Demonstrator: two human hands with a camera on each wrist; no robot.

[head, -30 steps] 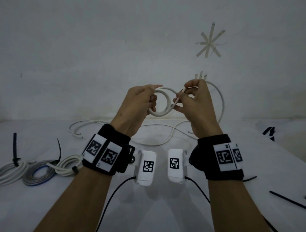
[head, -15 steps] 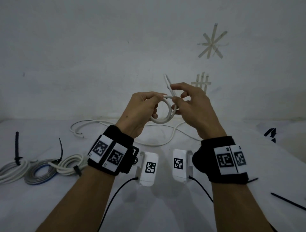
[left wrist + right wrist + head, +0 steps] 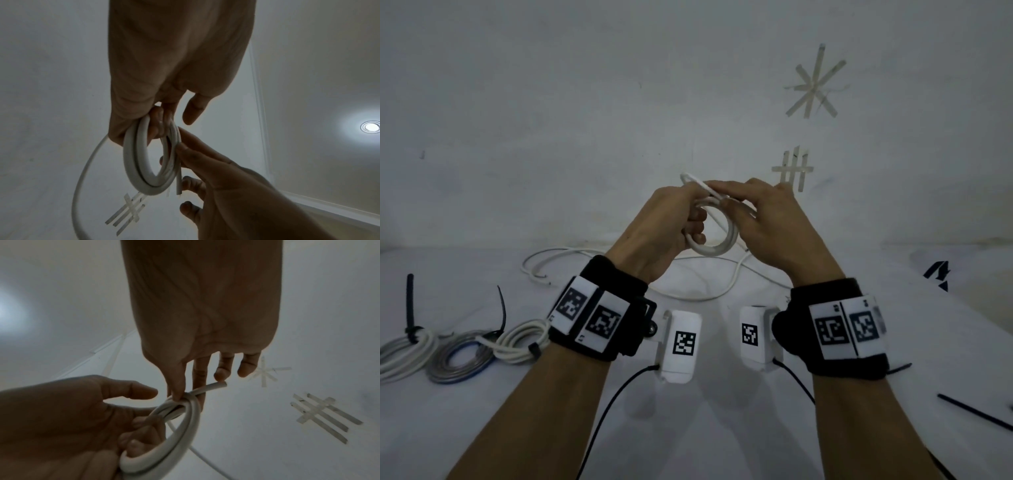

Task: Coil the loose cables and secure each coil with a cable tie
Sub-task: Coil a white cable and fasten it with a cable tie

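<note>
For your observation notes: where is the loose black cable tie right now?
In the head view, the black cable tie lies flat on the white table at the far right edge, beyond the right wrist.

— What differs from a second ago?

— The large outer loop of thin white round cable point(image 3: 717, 236) that arced to the right of the right hand point(image 3: 777, 226) is gone; the small white coil has gained a turn.

— And the hands?

— The right hand moved in against the left hand point(image 3: 664, 226); the gap between them has closed. The cable's cut end, upright half a second ago, now lies slanted across the coil's top, pinched by the right thumb and forefinger.
</note>
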